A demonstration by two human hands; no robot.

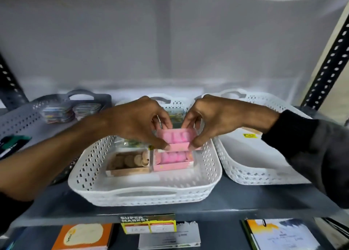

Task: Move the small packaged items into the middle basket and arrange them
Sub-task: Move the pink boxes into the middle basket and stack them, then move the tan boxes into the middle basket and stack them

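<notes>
The white middle basket stands on the grey shelf. Above its back half, my left hand and my right hand both pinch a small pink packet, one hand at each end. Just in front of it, a second pink packet lies in the basket. A brown packet of round pieces lies to its left, touching it. Behind those, a clear packet with green contents shows partly under my left hand. More packets behind my fingers are mostly hidden.
A grey basket on the left holds clear boxes of coloured clips and dark pens. A white basket on the right holds a yellow tag. Black slotted uprights flank the shelf. Notebooks lie on the shelf below a price label.
</notes>
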